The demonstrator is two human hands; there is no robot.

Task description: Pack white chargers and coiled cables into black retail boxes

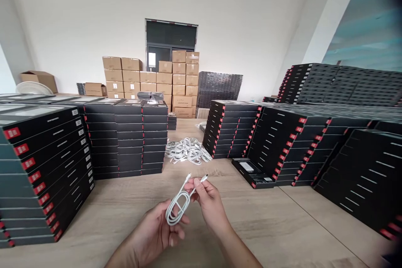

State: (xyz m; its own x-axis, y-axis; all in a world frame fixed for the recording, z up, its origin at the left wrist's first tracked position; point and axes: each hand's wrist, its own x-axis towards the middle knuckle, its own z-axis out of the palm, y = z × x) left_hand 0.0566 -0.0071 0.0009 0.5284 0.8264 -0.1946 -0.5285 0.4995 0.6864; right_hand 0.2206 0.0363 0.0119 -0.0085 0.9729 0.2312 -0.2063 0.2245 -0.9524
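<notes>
A white charging cable, coiled into a loop and tied round its middle, is held up in front of me over the wooden table. My left hand supports the coil's lower left side, thumb against it and fingers curled behind. Between thumb and fingers, my right hand pinches the cable near one end, and a connector pokes out past the fingertips. The other connector points up from the top of the coil. Beyond my hands, a heap of similar white cables lies on the table.
Black boxes with red labels stand in stacks at left and right. An open black box with a white item inside lies by the right stacks. Brown cartons are piled at the back wall. A seam crosses the table at right.
</notes>
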